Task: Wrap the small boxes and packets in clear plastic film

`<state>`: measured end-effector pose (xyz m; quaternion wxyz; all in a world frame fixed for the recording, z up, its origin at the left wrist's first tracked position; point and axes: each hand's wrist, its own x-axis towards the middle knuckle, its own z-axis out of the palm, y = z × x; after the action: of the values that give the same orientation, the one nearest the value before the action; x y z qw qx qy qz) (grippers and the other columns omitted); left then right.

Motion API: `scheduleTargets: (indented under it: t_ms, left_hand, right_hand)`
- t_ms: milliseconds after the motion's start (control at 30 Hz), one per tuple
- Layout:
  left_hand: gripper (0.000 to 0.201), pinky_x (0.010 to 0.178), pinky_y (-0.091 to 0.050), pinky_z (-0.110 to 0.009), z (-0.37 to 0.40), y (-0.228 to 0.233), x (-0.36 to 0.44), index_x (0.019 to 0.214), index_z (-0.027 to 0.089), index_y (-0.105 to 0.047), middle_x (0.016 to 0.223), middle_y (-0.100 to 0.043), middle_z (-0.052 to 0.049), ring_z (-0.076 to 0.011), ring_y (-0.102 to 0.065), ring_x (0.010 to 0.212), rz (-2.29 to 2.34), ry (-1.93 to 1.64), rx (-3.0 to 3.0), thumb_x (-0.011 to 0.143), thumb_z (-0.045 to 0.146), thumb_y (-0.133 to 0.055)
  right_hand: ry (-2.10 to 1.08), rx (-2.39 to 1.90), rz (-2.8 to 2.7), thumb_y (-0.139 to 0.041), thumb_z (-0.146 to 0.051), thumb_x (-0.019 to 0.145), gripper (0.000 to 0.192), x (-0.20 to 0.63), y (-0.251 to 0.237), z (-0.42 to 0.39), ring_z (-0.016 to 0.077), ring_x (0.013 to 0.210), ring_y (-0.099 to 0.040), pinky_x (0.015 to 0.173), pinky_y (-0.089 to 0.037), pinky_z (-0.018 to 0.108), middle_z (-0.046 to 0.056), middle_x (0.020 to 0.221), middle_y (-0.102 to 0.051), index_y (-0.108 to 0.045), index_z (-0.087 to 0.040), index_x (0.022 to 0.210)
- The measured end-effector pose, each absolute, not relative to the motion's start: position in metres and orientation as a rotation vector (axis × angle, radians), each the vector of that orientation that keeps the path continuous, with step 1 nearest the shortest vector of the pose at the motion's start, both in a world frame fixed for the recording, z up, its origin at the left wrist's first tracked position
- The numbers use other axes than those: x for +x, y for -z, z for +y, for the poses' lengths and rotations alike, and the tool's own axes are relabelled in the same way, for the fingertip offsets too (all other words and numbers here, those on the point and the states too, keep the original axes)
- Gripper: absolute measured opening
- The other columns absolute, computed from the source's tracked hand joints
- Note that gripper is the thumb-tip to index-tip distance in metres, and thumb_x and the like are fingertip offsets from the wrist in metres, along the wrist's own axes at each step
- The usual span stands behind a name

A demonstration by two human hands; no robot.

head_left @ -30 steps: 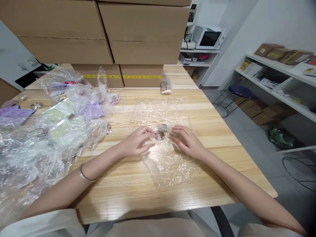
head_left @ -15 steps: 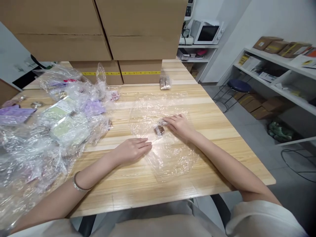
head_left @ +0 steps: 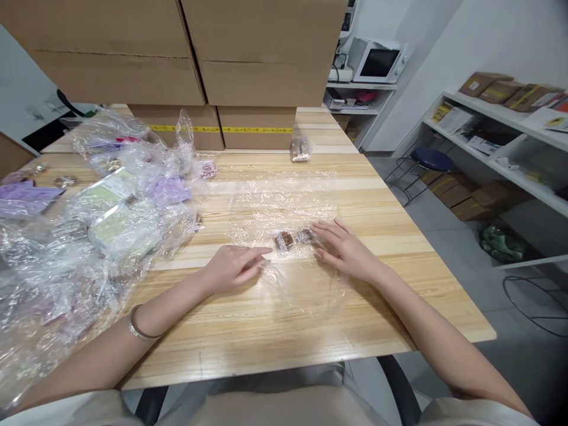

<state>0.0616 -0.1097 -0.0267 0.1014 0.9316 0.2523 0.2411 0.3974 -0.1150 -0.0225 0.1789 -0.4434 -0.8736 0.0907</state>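
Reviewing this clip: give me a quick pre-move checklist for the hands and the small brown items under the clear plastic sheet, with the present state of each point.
1. Left hand rests flat on the light wooden table at the edge of the clear plastic sheet, holding nothing: ok.
2. Right hand open, fingertips beside the two small brown wrapped items: ok.
3. Both items lie side by side between the hands: ok.
4. Items on or under the sheet: cannot tell.
5. Sheet flat: not ok, wrinkled.
6. Pile of crumpled clear bags lies apart from the sheet: ok.
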Motion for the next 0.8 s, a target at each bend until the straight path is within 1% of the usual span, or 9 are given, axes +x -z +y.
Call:
scheduleTargets:
  t_ms: [67,133,233,333,433,533,600,700,800]
  left_hand:
    - [0.033,0.062,-0.053,-0.024,-0.11,0.027,0.063,0.126,0.023,-0.057,0.086,-0.076,-0.001,-0.014,-0.071,0.071,0.751,-0.726,2.756,0.095,0.023,-0.045]
    - [0.034,0.063,-0.052,-0.025,-0.11,0.027,0.064,0.126,0.023,-0.058,0.087,-0.075,-0.002,-0.0151,-0.07,0.072,0.794,-0.71,2.756,0.095,0.021,-0.043]
    - [0.047,0.075,-0.054,-0.03,-0.111,0.027,0.069,0.14,0.024,-0.048,0.107,-0.072,-0.006,-0.0179,-0.068,0.087,0.861,-0.65,2.632,0.095,0.015,-0.037]
    - [0.056,0.086,-0.053,-0.035,-0.112,0.027,0.076,0.149,0.025,-0.037,0.124,-0.064,-0.01,-0.021,-0.063,0.104,0.878,-0.585,2.462,0.095,0.011,-0.031]
    - [0.052,0.095,-0.049,-0.04,-0.112,0.027,0.082,0.15,0.024,-0.033,0.133,-0.058,-0.011,-0.0235,-0.058,0.116,0.897,-0.536,2.373,0.099,0.016,-0.031]
    - [0.051,0.103,-0.043,-0.045,-0.114,0.025,0.083,0.151,0.024,-0.03,0.141,-0.052,-0.012,-0.0264,-0.052,0.124,0.921,-0.503,2.352,0.1,0.024,-0.037]
    - [0.059,0.103,-0.042,-0.048,-0.115,0.021,0.08,0.151,0.023,-0.026,0.14,-0.051,-0.014,-0.0286,-0.051,0.123,0.857,-0.445,2.388,0.095,0.027,-0.046]
    - [0.077,0.099,-0.044,-0.049,-0.117,0.02,0.074,0.149,0.022,-0.025,0.131,-0.052,-0.014,-0.0304,-0.052,0.115,0.721,-0.348,2.47,0.08,0.021,-0.058]
    - [0.072,0.09,-0.049,-0.044,-0.117,0.026,0.072,0.141,0.021,-0.03,0.112,-0.054,-0.01,-0.0258,-0.055,0.102,0.739,-0.425,2.522,0.073,0.011,-0.052]
  right_hand:
    - [-0.308,-1.255,-2.451,-0.056,-0.036,0.093,0.061,0.395,0.026,-0.111,0.0278,0.14,-0.042,0.119,-0.026,0.058,0.007,0.15,-0.048,-0.034,-0.032,0.15]
    - [-0.335,-1.25,-2.46,-0.054,-0.037,0.095,0.061,0.391,0.03,-0.102,0.0279,0.14,-0.042,0.119,-0.026,0.058,0.008,0.15,-0.048,-0.032,-0.03,0.151]
    - [-0.338,-1.235,-2.483,-0.052,-0.039,0.096,0.053,0.385,0.036,-0.091,0.0275,0.134,-0.048,0.116,-0.031,0.056,0.01,0.143,-0.055,-0.042,-0.026,0.146]
    - [-0.314,-1.266,-2.45,-0.053,-0.042,0.096,0.045,0.381,0.038,-0.087,0.0289,0.124,-0.056,0.111,-0.038,0.055,0.011,0.131,-0.063,-0.053,-0.023,0.137]
    - [-0.346,-1.275,-2.378,-0.052,-0.044,0.096,0.044,0.378,0.036,-0.09,0.027,0.121,-0.058,0.114,-0.032,0.057,0.009,0.128,-0.064,-0.052,-0.027,0.137]
    - [-0.418,-1.219,-2.379,-0.051,-0.044,0.097,0.041,0.374,0.033,-0.095,0.0247,0.126,-0.055,0.119,-0.023,0.058,0.005,0.13,-0.064,-0.05,-0.032,0.137]
    - [-0.438,-1.193,-2.43,-0.051,-0.043,0.097,0.04,0.37,0.032,-0.098,0.0248,0.131,-0.051,0.12,-0.02,0.058,0.004,0.133,-0.063,-0.05,-0.033,0.136]
    - [-0.419,-1.195,-2.481,-0.051,-0.04,0.098,0.043,0.369,0.03,-0.103,0.0261,0.137,-0.045,0.12,-0.018,0.059,0.005,0.14,-0.058,-0.047,-0.032,0.14]
    - [-0.36,-1.186,-2.448,-0.047,-0.028,0.098,0.046,0.374,0.025,-0.11,0.0256,0.141,-0.04,0.12,-0.019,0.06,0.004,0.148,-0.051,-0.043,-0.034,0.143]
